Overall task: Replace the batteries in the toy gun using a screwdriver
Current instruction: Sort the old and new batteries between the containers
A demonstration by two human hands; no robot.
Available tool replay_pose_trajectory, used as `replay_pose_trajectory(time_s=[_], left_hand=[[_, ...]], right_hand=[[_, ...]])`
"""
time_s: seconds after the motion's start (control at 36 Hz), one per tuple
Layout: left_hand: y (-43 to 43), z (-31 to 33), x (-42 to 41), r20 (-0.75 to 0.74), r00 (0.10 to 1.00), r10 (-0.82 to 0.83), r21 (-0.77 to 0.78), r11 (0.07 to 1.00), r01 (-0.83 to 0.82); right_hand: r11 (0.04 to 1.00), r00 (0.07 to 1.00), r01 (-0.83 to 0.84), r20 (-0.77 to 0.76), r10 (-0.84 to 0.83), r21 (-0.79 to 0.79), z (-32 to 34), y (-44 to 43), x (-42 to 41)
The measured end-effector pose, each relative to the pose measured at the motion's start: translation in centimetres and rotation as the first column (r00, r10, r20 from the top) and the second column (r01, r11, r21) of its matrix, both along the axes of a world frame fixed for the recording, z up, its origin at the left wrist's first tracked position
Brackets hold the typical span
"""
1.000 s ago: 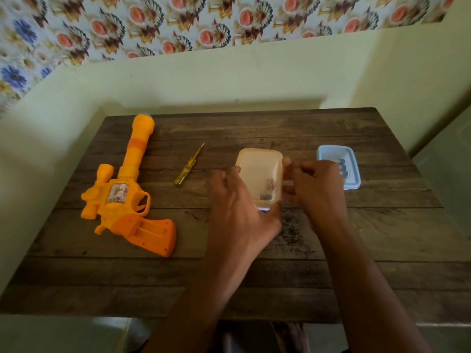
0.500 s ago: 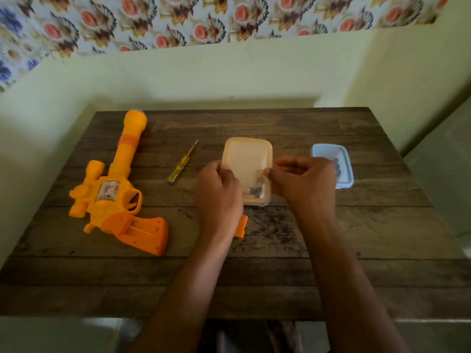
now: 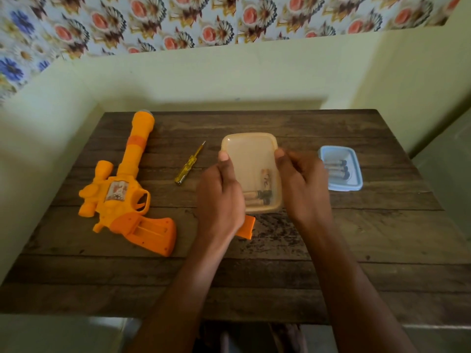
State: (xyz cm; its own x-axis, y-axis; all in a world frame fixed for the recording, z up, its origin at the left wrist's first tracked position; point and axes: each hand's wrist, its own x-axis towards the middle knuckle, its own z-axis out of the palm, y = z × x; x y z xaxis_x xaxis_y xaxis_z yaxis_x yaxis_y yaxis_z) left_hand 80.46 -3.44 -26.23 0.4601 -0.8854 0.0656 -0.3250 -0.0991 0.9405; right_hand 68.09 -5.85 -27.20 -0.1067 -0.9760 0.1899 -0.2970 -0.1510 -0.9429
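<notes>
Gripping beige container (image 3: 251, 159), batteries (image 3: 257, 195) inside: left hand (image 3: 220, 200) at left edge, right hand (image 3: 304, 187) at right.

left hand (image 3: 220, 197), right hand (image 3: 304, 189): thumbs moved up container (image 3: 251, 159) sides | orange cover (image 3: 247, 226): now visible

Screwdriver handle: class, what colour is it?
The screwdriver handle is translucent yellow, seen in the head view.

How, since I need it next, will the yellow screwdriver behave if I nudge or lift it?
The screwdriver would probably roll if nudged, since its slim handle lies flat on the wooden table. It is likely stiff and light: small, with a thin metal shaft and a translucent plastic handle.
</notes>
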Motion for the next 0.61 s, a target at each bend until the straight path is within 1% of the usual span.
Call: replay_pose_trajectory(time_s=[0.06,0.17,0.22,0.28,0.33,0.39,0.44,0.5,0.61], left_hand=[[0.3,-0.5,-0.2,0.070,0.997,-0.042,-0.027,0.999,0.044],[1.2,-0.4,-1.1,0.168,0.966,-0.197,-0.087,0.973,0.213],[1.5,-0.2,-1.4,0.199,0.954,-0.224,-0.091,0.965,0.246],[1.6,-0.3,-1.7,0.194,0.957,-0.217,-0.085,0.968,0.236],[1.6,-0.5,-1.6,0.148,0.963,-0.227,-0.052,0.970,0.236],[1.4,-0.5,-1.4,0.089,0.970,-0.228,0.007,0.974,0.228],[1.2,-0.3,-1.2,0.025,0.984,-0.178,0.072,0.982,0.176],[0.8,-0.3,-0.9,-0.015,0.991,-0.133,0.063,0.989,0.134],[0.4,0.4,-0.5,0.055,0.998,-0.030,0.003,1.000,0.030]], right_hand=[[0.999,0.999,0.049,-0.003,-0.049,0.021,-0.1,0.0,0.2],[0.988,0.990,0.137,0.021,-0.139,0.078,0.2,-0.2,-0.2],[0.986,0.989,0.148,-0.011,-0.148,0.075,0.3,-0.4,-0.4],[0.987,0.986,0.153,-0.073,-0.149,0.053,0.4,-0.6,-0.6],[0.987,0.977,0.154,-0.157,-0.145,0.045,0.4,-0.9,-0.7],[0.993,0.968,0.106,-0.233,-0.093,0.042,0.2,-1.0,-0.8],[1.000,0.958,0.025,-0.285,-0.020,0.015,-0.1,-0.7,-0.6],[1.000,0.955,-0.004,-0.297,-0.003,-0.023,0.0,-0.2,-0.1],[0.996,0.978,0.006,-0.206,-0.025,-0.092,0.5,0.2,0.9]])
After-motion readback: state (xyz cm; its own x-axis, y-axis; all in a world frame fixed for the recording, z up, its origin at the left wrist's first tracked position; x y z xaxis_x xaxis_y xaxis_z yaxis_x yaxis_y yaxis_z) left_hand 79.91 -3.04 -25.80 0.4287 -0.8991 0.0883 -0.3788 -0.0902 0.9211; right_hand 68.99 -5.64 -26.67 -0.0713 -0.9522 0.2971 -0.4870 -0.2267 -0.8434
